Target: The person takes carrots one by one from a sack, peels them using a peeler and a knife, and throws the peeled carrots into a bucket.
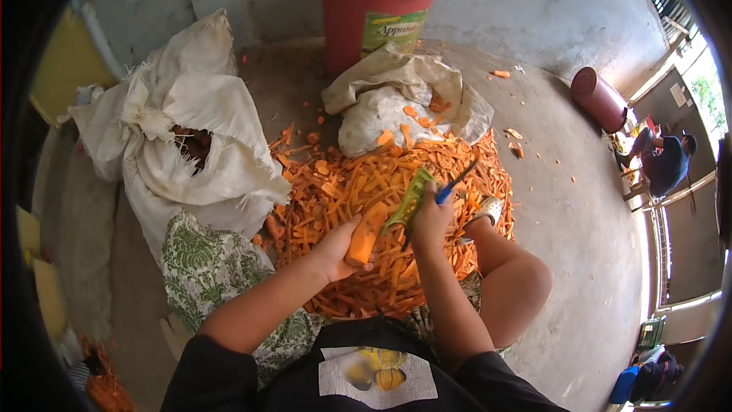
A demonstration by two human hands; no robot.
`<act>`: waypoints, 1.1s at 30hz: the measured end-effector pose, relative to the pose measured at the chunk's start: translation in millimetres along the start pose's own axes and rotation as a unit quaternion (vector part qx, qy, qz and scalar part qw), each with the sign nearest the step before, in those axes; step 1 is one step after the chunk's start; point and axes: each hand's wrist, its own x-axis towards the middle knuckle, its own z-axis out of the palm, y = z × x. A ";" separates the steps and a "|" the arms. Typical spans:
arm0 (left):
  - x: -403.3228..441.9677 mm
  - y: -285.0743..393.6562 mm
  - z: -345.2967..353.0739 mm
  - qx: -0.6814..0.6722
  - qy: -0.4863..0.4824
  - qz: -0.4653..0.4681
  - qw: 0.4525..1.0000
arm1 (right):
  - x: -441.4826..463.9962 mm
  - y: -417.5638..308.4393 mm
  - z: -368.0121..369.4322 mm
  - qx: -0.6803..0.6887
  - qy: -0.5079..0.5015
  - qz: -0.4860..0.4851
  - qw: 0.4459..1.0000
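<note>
My left hand [339, 250] is wrapped round a thick peeled orange carrot [367, 234], its cut end toward me. Close by on the right, my right hand [431, 217] is closed on a green peeler [409, 200] and also on a knife [456, 183] with a blue handle, whose dark blade points up and to the right. The peeler's end is beside the carrot; whether they touch I cannot tell. Below both hands lies a wide heap of orange peelings and slices [335, 191].
A white sack [221, 114] with a torn opening stands at left. Beyond the heap are a crumpled sack [412, 95] and a red bucket [377, 0]. At far right, a seated person [665, 164] is near a tipped dark red container [599, 99]. My bent leg is at right.
</note>
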 end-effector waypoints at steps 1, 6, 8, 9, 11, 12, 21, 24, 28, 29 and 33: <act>0.4 -2.8 1.2 0.015 0.022 0.005 1.000 | -10.4 -2.8 6.6 0.001 0.001 0.003 1.000; -2.3 -4.0 2.3 0.019 -0.047 0.006 0.999 | -34.5 -5.9 18.3 -0.188 -0.075 -0.140 0.969; -8.4 -6.5 9.7 0.031 -0.029 0.012 0.999 | -38.3 -8.7 19.2 -0.186 -0.074 -0.123 0.972; -10.7 -7.6 12.9 0.044 -0.011 0.016 0.999 | -38.5 -8.2 18.9 -0.209 -0.062 -0.133 0.967; -1.9 -7.8 -1.3 0.073 -0.045 0.012 0.996 | -35.1 -3.8 17.6 -0.230 -0.048 -0.143 0.961; 0.8 -8.8 -6.5 0.103 -0.079 0.008 0.992 | -27.0 3.6 15.4 -0.230 -0.026 -0.146 0.962; -8.6 -8.6 1.3 0.118 -0.066 -0.016 0.991 | 72.2 33.0 -47.6 -0.160 0.151 -0.061 0.974; -1.9 -6.1 -6.8 0.090 -0.046 -0.009 0.995 | 40.0 11.7 -23.3 -0.101 0.064 -0.041 0.992; -4.7 -7.1 12.2 0.033 0.029 0.015 0.999 | -22.3 -12.1 6.9 -0.110 -0.079 -0.036 0.990; -5.2 -7.7 13.1 0.032 0.029 0.015 0.999 | -29.8 -7.8 10.3 -0.111 -0.080 -0.035 0.990; -4.7 -12.6 7.9 0.034 0.004 0.009 0.999 | -37.4 -1.8 15.5 -0.223 -0.043 -0.157 0.961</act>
